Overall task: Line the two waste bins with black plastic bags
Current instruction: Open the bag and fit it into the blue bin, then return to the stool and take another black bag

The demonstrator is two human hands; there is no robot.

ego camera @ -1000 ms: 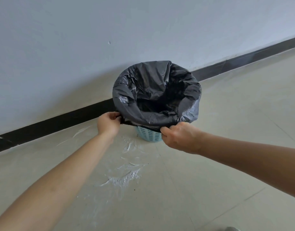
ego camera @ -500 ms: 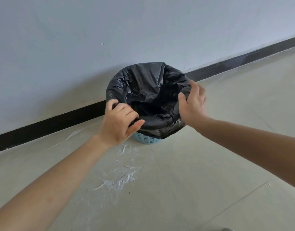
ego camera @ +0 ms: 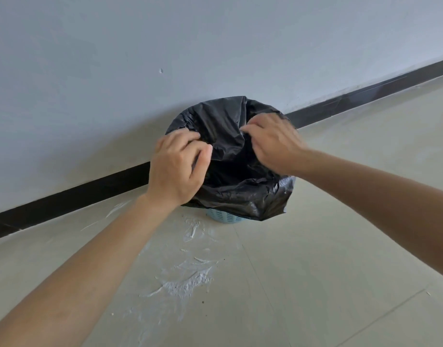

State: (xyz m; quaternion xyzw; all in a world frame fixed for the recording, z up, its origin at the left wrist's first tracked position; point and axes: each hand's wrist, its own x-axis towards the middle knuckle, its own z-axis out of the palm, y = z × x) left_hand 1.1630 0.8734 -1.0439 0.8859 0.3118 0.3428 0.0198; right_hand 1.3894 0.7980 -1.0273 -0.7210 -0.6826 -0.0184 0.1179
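Note:
A light blue waste bin [ego camera: 221, 218] stands on the floor against the wall, and only its slotted bottom shows. A black plastic bag [ego camera: 238, 194] is draped over its rim and hangs down its outside. My left hand [ego camera: 176, 169] is over the left side of the rim, fingers curled into the bag there. My right hand [ego camera: 273, 142] is over the right rear of the opening, fingertips pinching a fold of the bag. Only one bin is in view.
A white wall [ego camera: 165, 46] with a black skirting strip [ego camera: 73, 194] runs behind the bin. The pale tiled floor [ego camera: 340, 246] carries white smears and powder [ego camera: 188, 281] in front of the bin.
Both hands left the bag's hanging lower edge, rose to the rim, and now reach over the opening, pinching the bag near the inside.

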